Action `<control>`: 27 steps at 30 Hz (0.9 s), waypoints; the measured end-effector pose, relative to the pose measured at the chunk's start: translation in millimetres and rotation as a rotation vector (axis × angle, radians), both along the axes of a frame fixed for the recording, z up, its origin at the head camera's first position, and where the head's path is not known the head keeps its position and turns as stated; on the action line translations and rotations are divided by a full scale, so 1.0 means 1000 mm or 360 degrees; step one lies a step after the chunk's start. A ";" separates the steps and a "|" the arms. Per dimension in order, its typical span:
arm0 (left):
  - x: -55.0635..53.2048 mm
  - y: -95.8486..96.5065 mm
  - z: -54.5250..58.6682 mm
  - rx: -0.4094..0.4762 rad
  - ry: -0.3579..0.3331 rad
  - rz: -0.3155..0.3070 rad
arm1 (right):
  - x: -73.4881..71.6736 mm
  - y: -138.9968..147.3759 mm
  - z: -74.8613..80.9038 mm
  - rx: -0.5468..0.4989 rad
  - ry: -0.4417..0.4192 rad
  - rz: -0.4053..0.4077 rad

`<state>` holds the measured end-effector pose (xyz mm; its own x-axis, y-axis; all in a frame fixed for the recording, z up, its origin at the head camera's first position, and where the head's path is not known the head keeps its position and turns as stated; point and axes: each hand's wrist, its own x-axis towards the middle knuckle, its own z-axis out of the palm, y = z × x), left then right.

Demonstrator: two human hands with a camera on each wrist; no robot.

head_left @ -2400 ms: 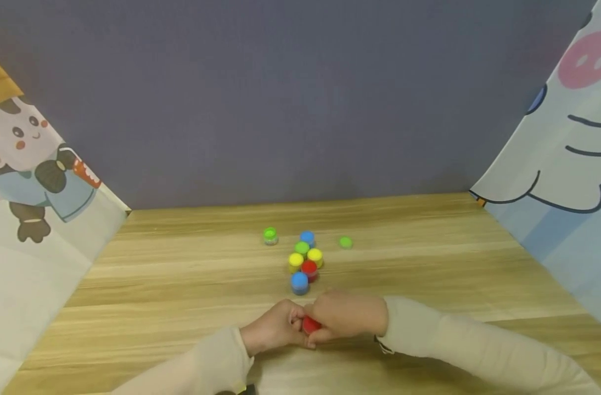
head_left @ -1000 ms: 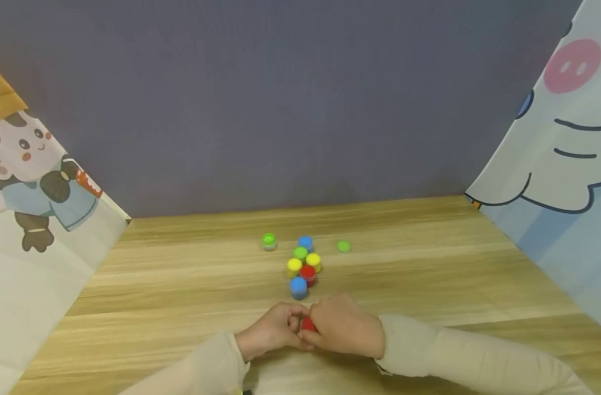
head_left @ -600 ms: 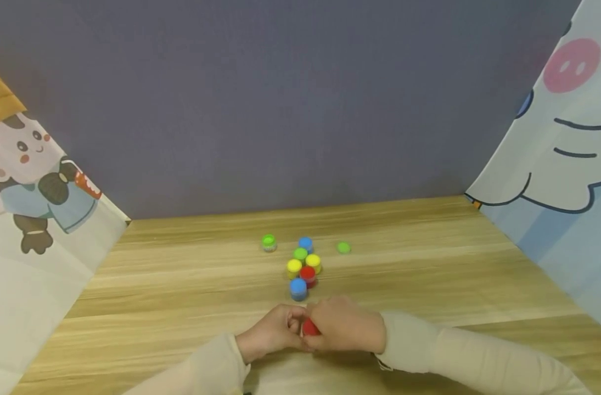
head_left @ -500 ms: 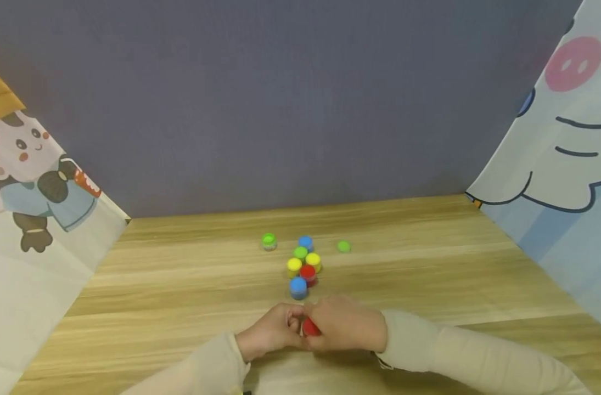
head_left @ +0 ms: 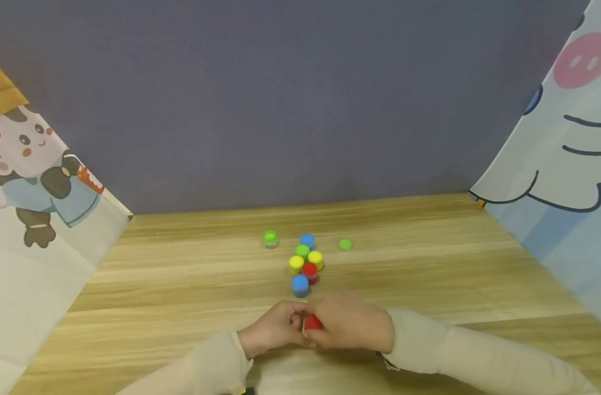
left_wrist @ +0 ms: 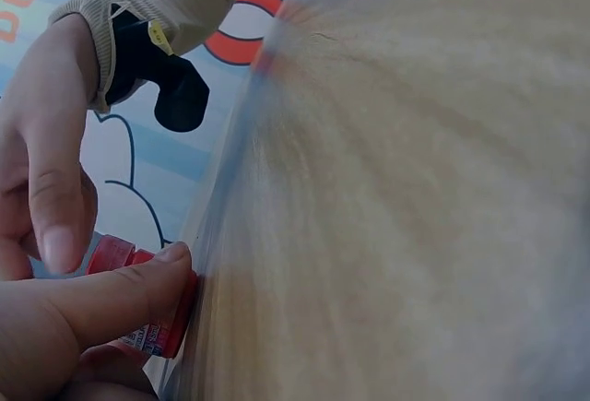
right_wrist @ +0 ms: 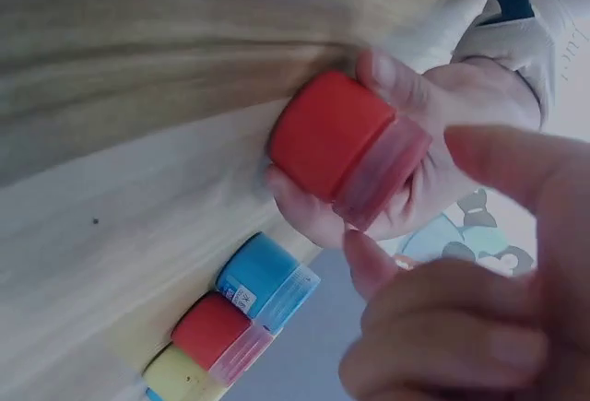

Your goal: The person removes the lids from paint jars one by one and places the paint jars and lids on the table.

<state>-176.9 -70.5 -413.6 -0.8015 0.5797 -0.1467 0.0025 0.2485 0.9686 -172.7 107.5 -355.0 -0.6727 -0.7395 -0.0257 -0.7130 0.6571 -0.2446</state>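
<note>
At the near side of the table, the left hand (head_left: 275, 327) grips a small red jar (head_left: 312, 322) between thumb and fingers. The right wrist view gives this red jar (right_wrist: 327, 138) an opaque part and a translucent end. Over that end lies the right hand (head_left: 352, 325), fingers bent; its index fingertip (right_wrist: 461, 147) stands a little apart from the jar, while its thumb tip overlaps the translucent edge. A red rim on the jar (left_wrist: 182, 313) shows beside the left thumb in the left wrist view. In the head view, the right hand hides part of the jar.
Just beyond the hands stands a cluster of small jars: a blue jar (head_left: 300, 285), a red jar (head_left: 309, 271), two yellow jars (head_left: 296, 264), a green jar (head_left: 302, 251) and another blue jar (head_left: 307, 240). A green-rimmed jar (head_left: 270, 239) sits left, a flat green lid (head_left: 346, 244) right.
Both hands stay together at the red jar. The right hand's fingers and thumb have shifted slightly around it. The head view has moved a little; the other jars stand as before.
</note>
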 end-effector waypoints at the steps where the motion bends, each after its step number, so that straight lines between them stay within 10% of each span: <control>1: 0.000 0.000 0.000 0.0001 -0.0017 0.0009 | 0.000 0.000 0.000 -0.0009 0.0012 -0.0028; 19: -0.002 0.001 0.000 0.0005 -0.0011 0.0010 | 0.005 -0.012 0.001 0.0190 0.0299 -0.0131; 27: 0.000 -0.001 0.000 0.0023 -0.0021 -0.0012 | 0.007 -0.007 0.009 0.0138 0.0165 0.0015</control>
